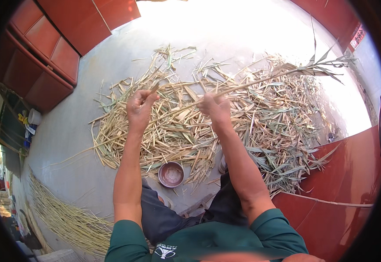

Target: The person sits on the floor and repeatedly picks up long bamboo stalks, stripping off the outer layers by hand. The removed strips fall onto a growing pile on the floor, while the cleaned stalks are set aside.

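Observation:
A long reed stalk (260, 81) runs slantwise over the litter, its leafy green tip (330, 64) at the upper right and its thin end at the lower left. My right hand (215, 110) is closed around its middle. Left of it, my left hand (140, 109) is pinched shut above the stalk, with a short brown piece that looks like dry leaf (154, 88) sticking up from the fingers. Beneath both hands spreads a wide heap of stripped dry leaves (190, 124), greener toward the right.
A round bowl (171, 174) with a pale inside stands between my feet. Bare thin stalks (63, 209) lie bundled at the lower left. Red cabinets (46, 43) line the upper left, and a red panel (343, 170) lies at the right. Concrete floor (90, 96) surrounds the heap.

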